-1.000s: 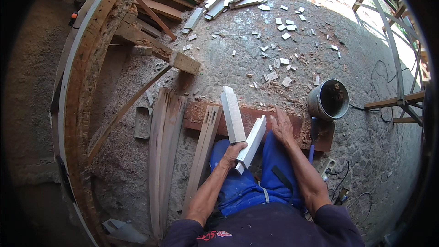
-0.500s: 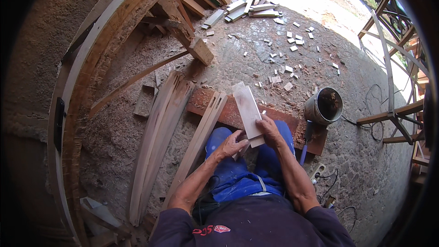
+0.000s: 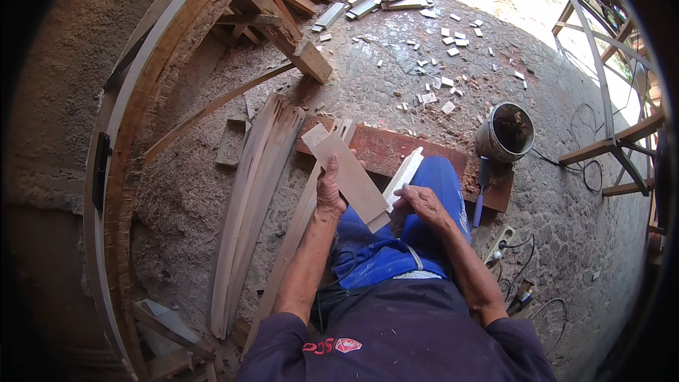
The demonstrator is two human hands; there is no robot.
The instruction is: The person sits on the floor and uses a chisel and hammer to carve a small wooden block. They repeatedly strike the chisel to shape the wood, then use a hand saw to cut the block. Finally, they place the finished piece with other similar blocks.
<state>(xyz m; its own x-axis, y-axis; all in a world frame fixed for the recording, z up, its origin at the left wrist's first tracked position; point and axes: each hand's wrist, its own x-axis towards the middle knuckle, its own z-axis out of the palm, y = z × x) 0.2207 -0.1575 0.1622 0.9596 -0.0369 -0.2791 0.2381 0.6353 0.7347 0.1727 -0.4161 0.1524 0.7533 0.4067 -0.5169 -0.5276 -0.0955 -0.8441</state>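
Observation:
My left hand (image 3: 331,187) is closed round a flat, pale wooden board (image 3: 352,175) with a narrower tenon at each end. The board slants across my lap, its upper end over the reddish plank. Beside it, a second light board (image 3: 404,177) is tilted up on edge and catches the light. My right hand (image 3: 423,205) has its fingers curled against the lower part of this second board; some of the fingertips are hidden. Left of my knees, a long slotted wooden piece (image 3: 300,230) leans on the reddish plank (image 3: 368,147).
Two long shaped timbers (image 3: 251,205) lie to the left, near a curved wooden frame (image 3: 113,170). A bucket (image 3: 505,131) and a blue-handled chisel (image 3: 479,198) are at the right, with a power strip (image 3: 499,246) nearer. Offcuts (image 3: 447,83) litter the floor beyond.
The two boards, stacked together before with my right hand on them, are now apart. My left hand has lifted one leftward, while my right hand stays at the other.

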